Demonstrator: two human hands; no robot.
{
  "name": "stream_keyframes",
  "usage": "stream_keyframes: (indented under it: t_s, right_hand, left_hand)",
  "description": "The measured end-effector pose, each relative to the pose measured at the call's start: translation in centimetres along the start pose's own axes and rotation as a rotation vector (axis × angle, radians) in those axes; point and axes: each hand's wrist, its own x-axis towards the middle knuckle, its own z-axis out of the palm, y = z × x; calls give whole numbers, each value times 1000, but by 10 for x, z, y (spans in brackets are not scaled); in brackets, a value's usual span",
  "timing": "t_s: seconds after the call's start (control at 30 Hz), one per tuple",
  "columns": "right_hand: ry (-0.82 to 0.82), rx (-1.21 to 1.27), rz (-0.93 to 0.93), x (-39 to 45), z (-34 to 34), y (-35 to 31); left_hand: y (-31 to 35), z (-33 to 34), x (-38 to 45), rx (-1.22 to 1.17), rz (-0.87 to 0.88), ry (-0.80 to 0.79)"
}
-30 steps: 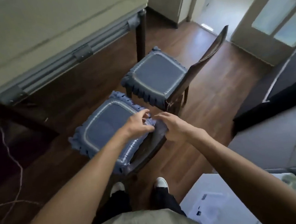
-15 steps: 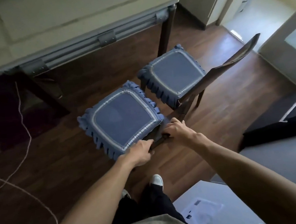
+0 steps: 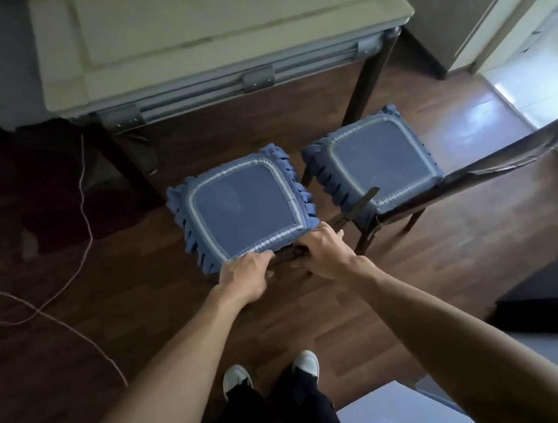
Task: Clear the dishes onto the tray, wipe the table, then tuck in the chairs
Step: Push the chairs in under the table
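Head view: near chair [image 3: 243, 208], blue ruffled cushion, stands just short of the table [image 3: 217, 28]. Left hand [image 3: 243, 277] and right hand [image 3: 323, 251] both curl closed over its dark top rail, apparently gripping it. Second chair [image 3: 382, 162] stands just beside, on the right.

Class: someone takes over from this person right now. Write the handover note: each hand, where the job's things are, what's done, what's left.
Left hand and right hand: both gripping the back of the near chair.
Second chair: beside it on the right.
Table: the visible part holds no dishes; neither chair is under it.
Left: push both chairs in. No tray in view, so clearing and wiping cannot be confirmed.
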Motion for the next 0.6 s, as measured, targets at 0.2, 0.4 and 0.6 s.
stream_keyframes:
  t_s: [0.2, 0.4, 0.6]
  right_hand:
    - [-40, 14, 112, 97, 0, -44]
    - [-44, 87, 80, 196, -3, -83]
    - [-13, 89, 98, 295, -4, -106]
  left_hand:
    - [-63, -47, 34, 78, -167, 215]
    - [-134, -101, 78, 97, -270, 241]
    - [-206, -152, 137, 93, -243, 286]
